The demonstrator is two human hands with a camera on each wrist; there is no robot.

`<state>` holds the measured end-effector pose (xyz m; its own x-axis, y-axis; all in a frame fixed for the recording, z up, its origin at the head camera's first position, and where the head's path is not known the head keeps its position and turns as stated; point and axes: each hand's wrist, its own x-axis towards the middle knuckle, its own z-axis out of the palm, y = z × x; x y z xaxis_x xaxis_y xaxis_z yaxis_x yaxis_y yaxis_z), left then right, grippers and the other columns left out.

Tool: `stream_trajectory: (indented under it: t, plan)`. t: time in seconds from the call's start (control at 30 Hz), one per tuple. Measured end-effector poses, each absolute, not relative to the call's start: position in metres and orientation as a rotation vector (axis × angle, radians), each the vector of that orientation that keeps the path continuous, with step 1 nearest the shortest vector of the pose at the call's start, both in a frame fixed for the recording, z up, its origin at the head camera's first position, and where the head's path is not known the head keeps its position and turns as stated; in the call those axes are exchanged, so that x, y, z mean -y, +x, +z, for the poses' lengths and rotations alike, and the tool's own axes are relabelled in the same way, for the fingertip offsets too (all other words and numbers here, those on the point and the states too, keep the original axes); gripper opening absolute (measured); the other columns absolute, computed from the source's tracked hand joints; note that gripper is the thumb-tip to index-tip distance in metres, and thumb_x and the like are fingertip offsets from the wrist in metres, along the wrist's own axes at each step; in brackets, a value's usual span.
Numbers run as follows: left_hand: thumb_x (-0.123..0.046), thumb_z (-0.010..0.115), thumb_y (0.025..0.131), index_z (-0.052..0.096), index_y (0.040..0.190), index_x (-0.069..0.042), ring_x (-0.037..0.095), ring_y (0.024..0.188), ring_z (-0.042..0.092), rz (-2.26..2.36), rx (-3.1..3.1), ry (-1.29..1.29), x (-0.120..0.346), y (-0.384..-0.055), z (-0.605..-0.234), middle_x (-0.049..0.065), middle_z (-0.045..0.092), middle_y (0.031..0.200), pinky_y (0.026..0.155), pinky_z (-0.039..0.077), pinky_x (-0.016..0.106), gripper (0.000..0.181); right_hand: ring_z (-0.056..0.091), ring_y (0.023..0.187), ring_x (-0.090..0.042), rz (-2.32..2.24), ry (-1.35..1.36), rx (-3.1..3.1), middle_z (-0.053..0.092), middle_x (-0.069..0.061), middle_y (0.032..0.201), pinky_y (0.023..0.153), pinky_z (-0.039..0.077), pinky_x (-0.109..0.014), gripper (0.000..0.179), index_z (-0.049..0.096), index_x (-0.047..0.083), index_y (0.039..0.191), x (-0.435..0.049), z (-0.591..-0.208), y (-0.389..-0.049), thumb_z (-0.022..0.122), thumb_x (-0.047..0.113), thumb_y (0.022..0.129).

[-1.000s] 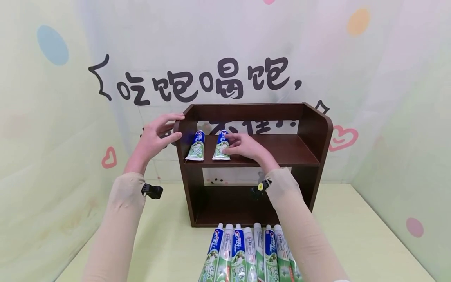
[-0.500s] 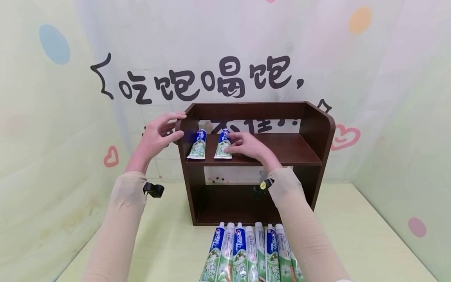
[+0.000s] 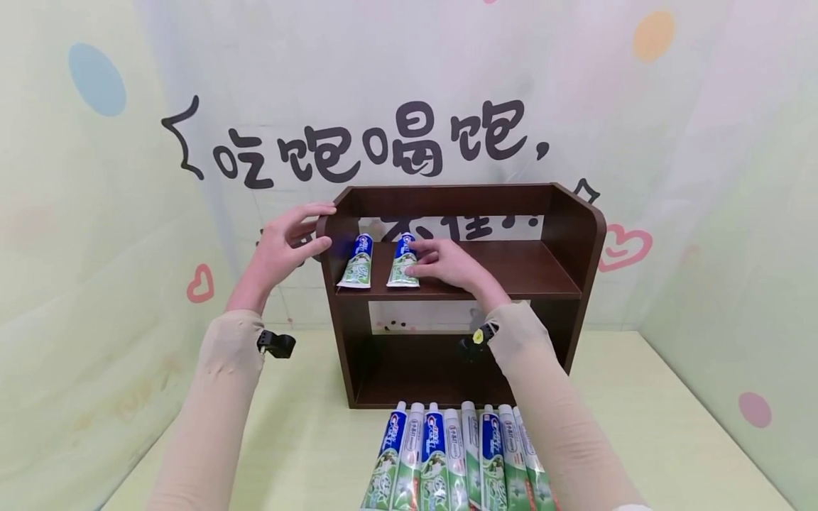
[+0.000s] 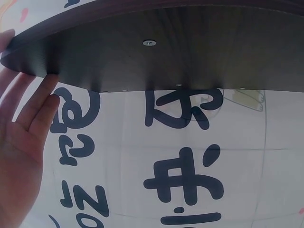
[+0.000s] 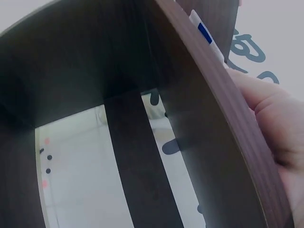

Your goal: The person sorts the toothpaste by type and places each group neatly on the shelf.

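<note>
The person's right hand (image 3: pixel 450 264) has its grip partly closed, thumb and bent fingers pinching the right side of a blue, white and green plastic toothpaste tube (image 3: pixel 399 264). This tube lies on the upper board (image 3: pixel 527 273) of a dark brown wooden two-tier shelf (image 3: pixel 447 200), its flat end toward the front edge. Apart from it, to the left, lies a second blue-and-green tube (image 3: pixel 358 264), near the side panel (image 4: pixel 190 52). The left hand (image 3: pixel 281 238) keeps its grip loosely spread, mostly straight fingers touching that panel near its top front corner. In front of the shelf, a row of toothpaste tubes (image 3: pixel 434 454), some blue and green, others silvery white and green, lies on the pale tabletop (image 3: pixel 639 426), partly covered by the right sleeve (image 3: pixel 549 411).
</note>
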<state>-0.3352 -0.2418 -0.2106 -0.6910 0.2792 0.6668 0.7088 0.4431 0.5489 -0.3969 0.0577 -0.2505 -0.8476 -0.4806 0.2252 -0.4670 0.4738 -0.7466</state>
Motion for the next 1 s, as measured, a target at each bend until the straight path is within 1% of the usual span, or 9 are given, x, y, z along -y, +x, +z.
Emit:
stream_trajectory:
  t: [0.17, 0.3, 0.47, 0.57, 0.67, 0.77, 0.8, 0.87, 1.0]
  plan:
    - [-0.006, 0.070, 0.090, 0.060, 0.134, -0.013, 0.028, 0.129, 0.058, -1.147, 2.194, -0.845, 0.250, -0.351, -0.218, 0.007, 0.057, 0.142, 0.105, 0.045, 0.014, 0.046, 0.063, 0.109, -0.023, -1.378, -0.917, -2.792, 0.065, -0.009, 0.130, 0.103, 0.048, -0.042, 0.061, 0.054, 0.015, 0.143, -0.060, -0.250, -0.395, 0.075, 0.029, 0.088]
    - [-0.007, 0.071, 0.089, 0.061, 0.133, -0.014, 0.029, 0.129, 0.058, -1.125, 2.206, -0.835, 0.251, -0.350, -0.218, 0.005, 0.057, 0.142, 0.105, 0.045, 0.014, 0.046, 0.064, 0.109, -0.023, -1.394, -0.994, -2.876, 0.063, -0.007, 0.134, 0.099, 0.051, -0.041, 0.057, 0.056, 0.017, 0.141, -0.067, -0.246, -0.385, 0.075, 0.028, 0.088]
    - [-0.011, 0.070, 0.090, 0.061, 0.134, -0.018, 0.032, 0.129, 0.058, -1.118, 2.235, -0.823, 0.252, -0.350, -0.216, 0.002, 0.057, 0.143, 0.103, 0.045, 0.012, 0.045, 0.064, 0.105, -0.020, -1.408, -1.033, -2.944, 0.062, -0.005, 0.127, 0.092, 0.056, -0.038, 0.053, 0.058, 0.022, 0.138, -0.082, -0.242, -0.366, 0.074, 0.029, 0.088]
    - [-0.011, 0.070, 0.091, 0.061, 0.134, -0.017, 0.032, 0.129, 0.058, -1.117, 2.229, -0.829, 0.252, -0.351, -0.216, 0.002, 0.057, 0.143, 0.104, 0.045, 0.013, 0.045, 0.063, 0.101, -0.018, -1.418, -1.073, -2.954, 0.063, -0.006, 0.124, 0.089, 0.056, -0.036, 0.051, 0.058, 0.023, 0.138, -0.093, -0.243, -0.353, 0.073, 0.028, 0.089]
    - [-0.007, 0.070, 0.090, 0.061, 0.134, -0.016, 0.021, 0.127, 0.060, -1.113, 2.210, -0.828, 0.251, -0.352, -0.216, 0.002, 0.058, 0.142, 0.104, 0.045, 0.013, 0.045, 0.063, 0.096, -0.017, -1.419, -1.126, -2.955, 0.064, -0.008, 0.121, 0.084, 0.056, -0.033, 0.048, 0.059, 0.021, 0.137, -0.103, -0.246, -0.338, 0.072, 0.028, 0.091]
    - [-0.008, 0.069, 0.090, 0.061, 0.134, -0.017, 0.006, 0.122, 0.061, -1.120, 2.197, -0.822, 0.252, -0.352, -0.217, 0.002, 0.058, 0.141, 0.102, 0.047, 0.013, 0.045, 0.063, 0.094, -0.015, -1.430, -1.160, -2.964, 0.065, -0.006, 0.119, 0.080, 0.056, -0.028, 0.046, 0.060, 0.019, 0.135, -0.113, -0.254, -0.324, 0.071, 0.025, 0.092]
    - [-0.008, 0.069, 0.091, 0.061, 0.134, -0.016, 0.003, 0.120, 0.061, -1.126, 2.194, -0.824, 0.252, -0.352, -0.217, 0.003, 0.058, 0.141, 0.101, 0.047, 0.013, 0.045, 0.063, 0.093, -0.014, -1.439, -1.165, -2.969, 0.065, -0.005, 0.119, 0.079, 0.056, -0.027, 0.045, 0.060, 0.019, 0.135, -0.116, -0.257, -0.320, 0.071, 0.024, 0.092]
    - [-0.009, 0.069, 0.091, 0.060, 0.135, -0.017, 0.004, 0.120, 0.061, -1.136, 2.195, -0.827, 0.251, -0.351, -0.218, 0.002, 0.058, 0.141, 0.101, 0.047, 0.013, 0.046, 0.064, 0.092, -0.014, -1.467, -1.169, -2.967, 0.065, -0.006, 0.121, 0.078, 0.056, -0.024, 0.044, 0.061, 0.018, 0.134, -0.123, -0.264, -0.312, 0.071, 0.022, 0.092]
    - [-0.011, 0.069, 0.091, 0.059, 0.136, -0.017, 0.013, 0.123, 0.062, -1.173, 2.202, -0.823, 0.248, -0.350, -0.219, 0.001, 0.057, 0.142, 0.099, 0.048, 0.012, 0.046, 0.064, 0.092, -0.014, -1.494, -1.170, -2.988, 0.064, -0.006, 0.127, 0.079, 0.055, -0.020, 0.044, 0.060, 0.016, 0.134, -0.137, -0.277, -0.299, 0.070, 0.020, 0.092]
